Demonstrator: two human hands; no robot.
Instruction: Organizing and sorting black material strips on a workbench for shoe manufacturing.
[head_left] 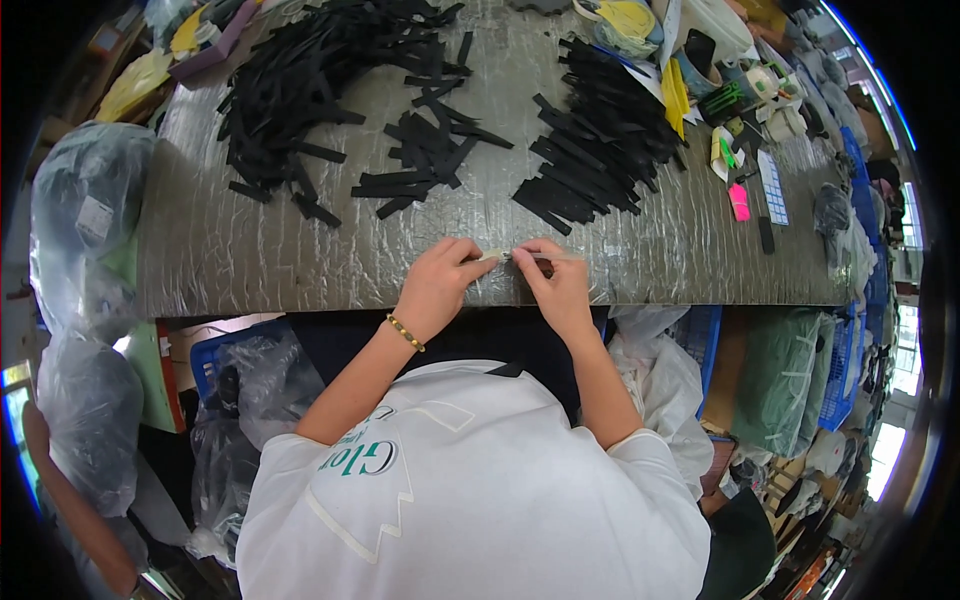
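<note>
My left hand (443,282), with a beaded bracelet on its wrist, is close to the near edge of the table. Its thumb and finger pinch a small pale yellowish piece (491,255), whose kind is too small to tell. Just to the right, my right hand (556,287) is closed in a pinch, its fingertips nearly touching the left ones. What sits in that pinch is mostly hidden by the fingers. Beyond my hands lie a small heap of black fabric strips (425,150) and a row of black strips (600,140) at the right.
A big pile of black strips (300,85) covers the far left of the table (230,265). At the right are tape rolls (765,82), a pink tag (738,202) and a blue-and-white card (772,188). Plastic-wrapped bundles (90,220) stand left. Another person's arm (75,510) shows at lower left.
</note>
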